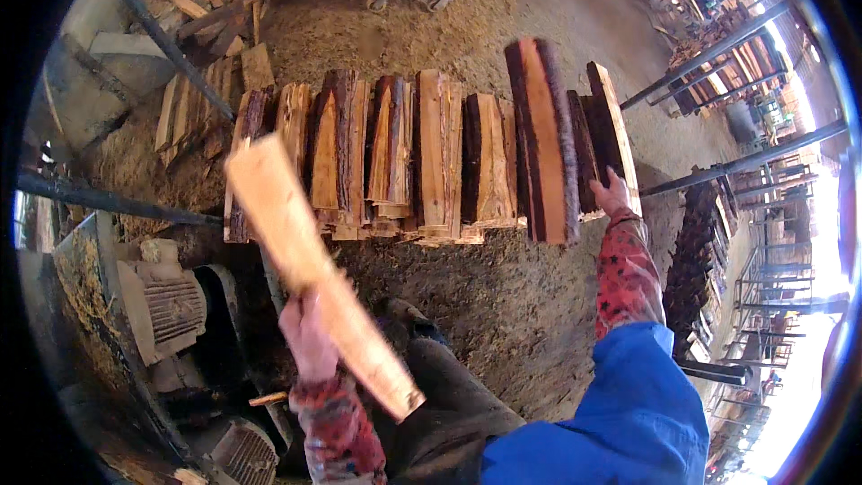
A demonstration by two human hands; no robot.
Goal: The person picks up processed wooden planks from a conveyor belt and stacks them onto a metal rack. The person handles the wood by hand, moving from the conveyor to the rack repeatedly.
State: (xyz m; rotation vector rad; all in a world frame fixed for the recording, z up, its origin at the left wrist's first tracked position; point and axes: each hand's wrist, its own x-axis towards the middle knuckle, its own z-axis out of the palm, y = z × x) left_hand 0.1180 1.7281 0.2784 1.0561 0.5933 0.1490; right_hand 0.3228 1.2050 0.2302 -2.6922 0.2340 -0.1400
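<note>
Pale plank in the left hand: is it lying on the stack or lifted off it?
Lifted off. The left hand grips the pale plank in mid-air, slanted, clear of the stacked slabs.

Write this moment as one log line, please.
left hand: grips pale plank, raised | right hand: on slab at end of plank stack | ground: sawdust

The pale board [314,269] is a long, flat strip of fresh-cut wood, light yellow, held slanting from upper left to lower right, gripped near its middle by the left hand [308,334]. The dark slab [543,139] is reddish with bark-dark edges, standing upright at the right end of a row of stacked slabs, the right hand [613,193] just beside it.
</note>
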